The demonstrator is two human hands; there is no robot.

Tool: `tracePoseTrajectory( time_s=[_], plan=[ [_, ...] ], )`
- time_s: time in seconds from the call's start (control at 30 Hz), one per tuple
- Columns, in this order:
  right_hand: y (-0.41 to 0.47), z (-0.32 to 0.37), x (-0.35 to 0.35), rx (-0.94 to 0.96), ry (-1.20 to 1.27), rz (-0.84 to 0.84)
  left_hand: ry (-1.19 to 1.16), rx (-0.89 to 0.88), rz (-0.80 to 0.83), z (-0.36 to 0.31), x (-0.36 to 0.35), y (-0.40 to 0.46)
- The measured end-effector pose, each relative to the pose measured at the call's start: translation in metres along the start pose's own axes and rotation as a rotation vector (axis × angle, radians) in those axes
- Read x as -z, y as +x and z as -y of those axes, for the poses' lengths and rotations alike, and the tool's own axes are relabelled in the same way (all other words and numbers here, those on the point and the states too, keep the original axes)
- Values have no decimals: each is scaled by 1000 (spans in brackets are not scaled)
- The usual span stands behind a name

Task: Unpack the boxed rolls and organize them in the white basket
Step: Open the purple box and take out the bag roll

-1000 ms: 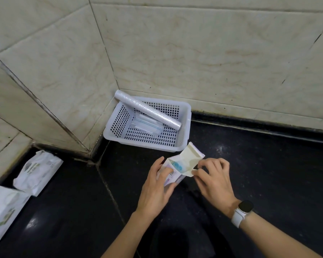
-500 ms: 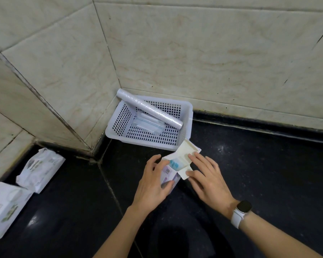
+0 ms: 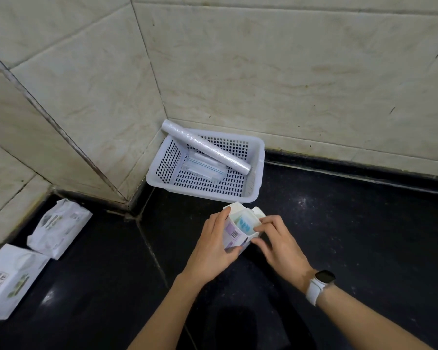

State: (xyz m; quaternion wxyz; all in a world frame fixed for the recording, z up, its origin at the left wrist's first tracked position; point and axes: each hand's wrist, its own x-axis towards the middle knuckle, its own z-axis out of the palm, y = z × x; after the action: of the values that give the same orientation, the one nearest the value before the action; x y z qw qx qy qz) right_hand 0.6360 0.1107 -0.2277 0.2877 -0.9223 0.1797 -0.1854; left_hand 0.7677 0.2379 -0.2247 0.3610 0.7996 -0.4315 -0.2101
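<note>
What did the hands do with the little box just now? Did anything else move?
The box got tipped upright, so its open top now faces up with the blue contents showing. The right hand let go of the flap and now grips the box's right side; the left hand kept holding the left side. The basket, the roll across it and the two packs stayed put.

Single head view, looking steeply down, close over hands (image 3: 243, 245), edges perhaps wide-angle-warped.

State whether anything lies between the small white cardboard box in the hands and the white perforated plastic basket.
Nothing visible: only bare black counter separates the small white cardboard box from the white perforated plastic basket.
</note>
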Motion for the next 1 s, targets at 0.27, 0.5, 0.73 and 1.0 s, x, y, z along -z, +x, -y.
tracePoseTrajectory(
  time_s=[0.27,0.5,0.73,1.0],
  plan=[
    [5,11,5,171,-48,40,-70,1,-135,2,-1,-8],
    [18,16,24,-12,49,155,-122,4,-132,-3,-4,-9],
    [20,20,15,-150,-101,289,28,-135,-160,-3,-10,-11],
    [28,30,2,-488,197,234,38,-164,-224,-3,-16,-15]
  ],
)
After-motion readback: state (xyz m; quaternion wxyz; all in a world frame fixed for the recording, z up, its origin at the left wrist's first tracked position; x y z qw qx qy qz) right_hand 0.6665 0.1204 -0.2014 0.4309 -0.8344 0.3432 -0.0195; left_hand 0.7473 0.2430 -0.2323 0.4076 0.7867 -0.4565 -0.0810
